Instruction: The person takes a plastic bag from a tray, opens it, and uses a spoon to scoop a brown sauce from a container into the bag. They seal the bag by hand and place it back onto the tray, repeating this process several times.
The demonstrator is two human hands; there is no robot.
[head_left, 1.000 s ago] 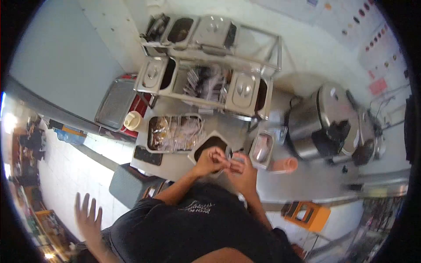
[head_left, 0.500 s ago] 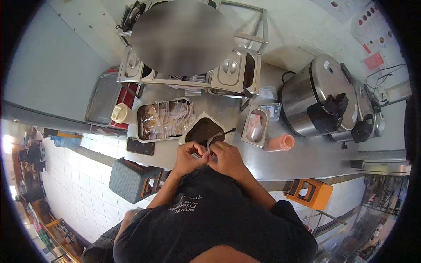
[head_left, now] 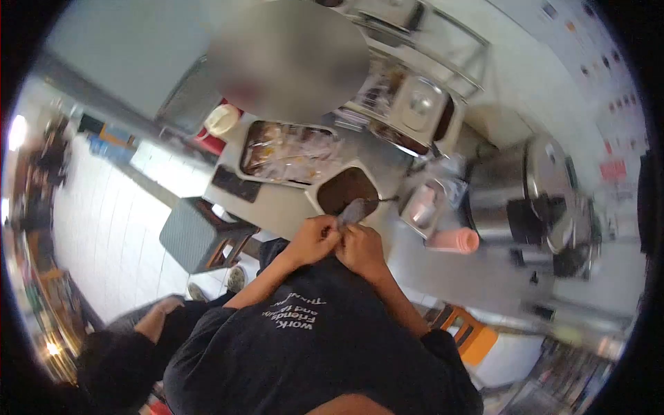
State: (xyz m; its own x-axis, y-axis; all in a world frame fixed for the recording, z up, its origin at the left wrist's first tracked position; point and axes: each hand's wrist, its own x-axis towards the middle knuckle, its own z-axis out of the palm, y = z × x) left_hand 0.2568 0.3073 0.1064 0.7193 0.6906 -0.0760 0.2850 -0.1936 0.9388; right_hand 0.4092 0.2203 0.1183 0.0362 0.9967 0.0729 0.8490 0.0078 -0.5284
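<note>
Both my hands are pinched together in front of my dark shirt, at the near edge of the steel table. Between the fingertips of my left hand [head_left: 315, 237] and my right hand [head_left: 362, 247] is a small clear plastic bag [head_left: 351, 211], partly hidden by the fingers. It sticks up over the near side of a metal pan [head_left: 313, 196] with dark brown contents. A utensil with a dark handle [head_left: 389, 199] rests across that pan's right side. Left of it, a metal tray [head_left: 277, 182] holds many small filled plastic bags [head_left: 290, 152].
Right of the pan stand a small metal container [head_left: 420, 220], a pink bottle [head_left: 454, 240] and a large steel cooker [head_left: 512, 183]. A lidded pan [head_left: 418, 104] sits behind. A grey stool [head_left: 194, 232] and an orange stool [head_left: 474, 340] flank me. Another person's arm [head_left: 158, 317] shows lower left.
The view has turned and blurred, shifting the table's contents in the picture. The plastic bag now stands up more visibly above my fingers. More of the other person shows at lower left.
</note>
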